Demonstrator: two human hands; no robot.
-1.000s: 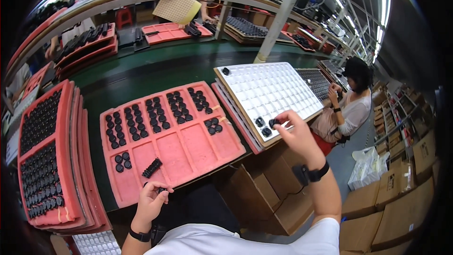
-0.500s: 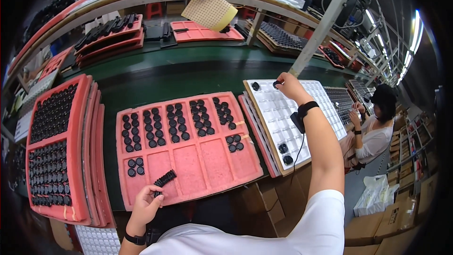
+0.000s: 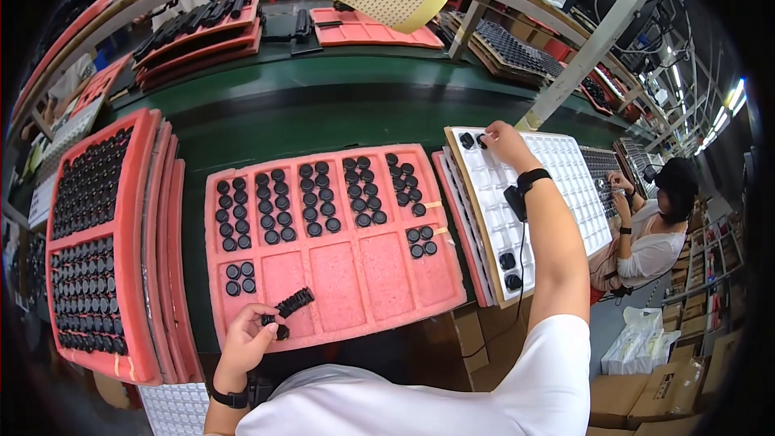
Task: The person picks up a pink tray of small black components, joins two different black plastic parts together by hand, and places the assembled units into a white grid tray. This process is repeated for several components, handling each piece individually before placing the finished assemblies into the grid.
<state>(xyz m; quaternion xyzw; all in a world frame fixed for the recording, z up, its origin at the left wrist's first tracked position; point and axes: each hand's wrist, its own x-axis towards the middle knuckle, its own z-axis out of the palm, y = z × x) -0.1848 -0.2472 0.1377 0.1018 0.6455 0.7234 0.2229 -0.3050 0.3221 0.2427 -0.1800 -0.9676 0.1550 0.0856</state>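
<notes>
My left hand (image 3: 249, 341) is closed round a row of black round caps (image 3: 295, 301), held over the near edge of a pink foam tray (image 3: 335, 255). One cap (image 3: 282, 332) sits turned at the thumb end of that row. At the far left corner of a white pocketed tray (image 3: 559, 186), my right hand (image 3: 508, 148) pinches a single black cap (image 3: 482, 141), partly hidden by the fingers. Beside it another cap (image 3: 467, 140) lies in a corner pocket. Two more caps (image 3: 510, 271) rest at the tray's near left end.
Several caps fill the pink tray's far compartments. Filled pink trays (image 3: 109, 218) stand stacked at left. A slanting metal post (image 3: 593, 44) rises behind the white tray. At right a person (image 3: 646, 230) works over another tray. The green bench (image 3: 323, 105) runs behind.
The view has shifted, moving the trays slightly to the right. In my left hand, one cap now shows turned out at the row's thumb end. My right hand stays at the white tray's far corner.
</notes>
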